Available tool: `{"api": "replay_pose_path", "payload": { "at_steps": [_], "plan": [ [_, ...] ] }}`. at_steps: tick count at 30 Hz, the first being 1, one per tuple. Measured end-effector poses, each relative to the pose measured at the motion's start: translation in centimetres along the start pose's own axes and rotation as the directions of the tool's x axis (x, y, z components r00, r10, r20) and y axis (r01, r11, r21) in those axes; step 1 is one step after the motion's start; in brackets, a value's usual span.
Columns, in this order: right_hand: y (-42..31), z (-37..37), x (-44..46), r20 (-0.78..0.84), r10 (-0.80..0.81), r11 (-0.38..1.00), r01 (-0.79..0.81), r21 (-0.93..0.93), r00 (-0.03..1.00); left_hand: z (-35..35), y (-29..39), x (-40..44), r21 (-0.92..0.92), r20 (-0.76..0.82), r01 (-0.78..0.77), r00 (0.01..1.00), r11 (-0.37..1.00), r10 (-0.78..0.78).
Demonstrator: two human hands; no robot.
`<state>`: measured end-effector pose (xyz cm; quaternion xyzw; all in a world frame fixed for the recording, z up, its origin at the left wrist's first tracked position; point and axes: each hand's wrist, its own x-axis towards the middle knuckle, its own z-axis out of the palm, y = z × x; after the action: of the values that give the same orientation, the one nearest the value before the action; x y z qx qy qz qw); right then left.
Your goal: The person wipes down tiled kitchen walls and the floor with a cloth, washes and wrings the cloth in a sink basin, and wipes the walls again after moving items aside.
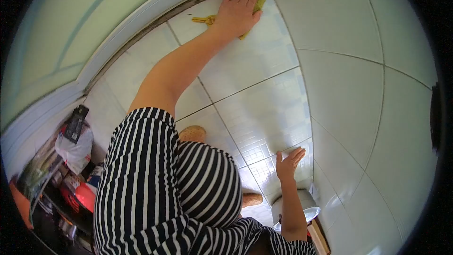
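Observation:
My left hand point(237, 12) reaches far forward and holds a yellow cloth point(259, 4) down under its palm against the white floor tiles point(255, 61). Its fingers are stretched over the cloth, and a twisted end sticks out to the left of the wrist. The hand is beside the corner where the door sill meets the tiled wall. At the lower right, my right hand point(289, 164) is open with nothing in it, its fingers stretched toward the wall. Whether it touches the wall or floor I cannot tell.
A tiled wall point(339, 89) rises on the right. On the left runs a white frame point(101, 59) with a dirty sill. A metal pot point(306, 204) stands below my right forearm. At lower left are a plastic bag point(78, 148) and mixed items. A brown shoe point(193, 133) shows below me.

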<state>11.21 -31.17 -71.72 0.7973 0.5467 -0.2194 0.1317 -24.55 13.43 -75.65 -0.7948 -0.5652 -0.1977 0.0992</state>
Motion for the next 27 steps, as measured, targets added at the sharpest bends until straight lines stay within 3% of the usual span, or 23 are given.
{"api": "replay_pose_path", "payload": {
  "at_steps": [3, 5, 7, 11, 15, 16, 17, 19, 23, 25, 27],
  "plan": [
    [0.2, 0.2, 0.1, -0.001, 0.006, 1.0, -0.006, -0.013, 1.0, -2.1, -2.3, -3.8, -0.028, 0.03, 0.054, 0.998, 0.998, -0.053],
    [0.0, 0.1, 0.2, 0.033, 0.005, 1.0, -0.004, -0.023, 0.999, -4.8, -4.7, -7.9, -0.154, 0.152, 0.165, 0.978, 0.974, -0.141],
    [0.5, 0.5, 0.2, 0.006, -0.012, 1.0, 0.012, -0.027, 1.0, -7.9, -7.7, -13.5, -0.1, 0.252, 0.292, 0.932, 0.951, -0.26],
    [0.8, 0.8, 0.2, 0.031, 0.001, 0.999, 0.001, -0.046, 1.0, -11.5, -12.2, -26.3, 0.168, 0.115, 0.582, 0.79, 0.796, -0.602],
    [0.5, 0.5, 0.4, 0.039, -0.009, 0.999, 0.01, -0.044, 0.999, -9.0, -10.3, -24.4, 0.15, 0.111, 0.563, 0.807, 0.813, -0.58],
    [0.3, 0.2, 0.4, 0.062, 0.016, 0.999, -0.013, -0.053, 0.998, -10.1, -8.4, -21.7, 0.005, 0.151, 0.462, 0.876, 0.887, -0.457],
    [0.3, 0.0, 0.5, 0.082, 0.042, 0.997, -0.037, -0.064, 0.996, -10.6, -7.3, -18.7, -0.071, 0.356, 0.377, 0.875, 0.924, -0.329],
    [0.8, 0.5, 0.8, 0.088, 0.027, 0.997, -0.02, -0.075, 0.996, -9.0, -5.6, -16.5, -0.306, 0.178, 0.131, 0.981, 0.943, -0.078],
    [0.7, -0.2, 1.1, 0.118, 0.051, 0.997, -0.043, -0.07, 0.992, -10.0, -8.1, -18.0, -0.311, 0.153, 0.163, 0.981, 0.936, -0.12],
    [0.4, -0.3, 1.3, 0.156, 0.085, 0.996, -0.078, -0.051, 0.984, -11.9, -10.9, -22.1, -0.168, 0.226, 0.396, 0.907, 0.903, -0.356],
    [1.0, 0.0, 1.3, 0.14, 0.06, 0.997, -0.051, -0.065, 0.988, -13.1, -14.8, -28.9, -0.036, 0.192, 0.491, 0.858, 0.87, -0.476]
  ]
}}
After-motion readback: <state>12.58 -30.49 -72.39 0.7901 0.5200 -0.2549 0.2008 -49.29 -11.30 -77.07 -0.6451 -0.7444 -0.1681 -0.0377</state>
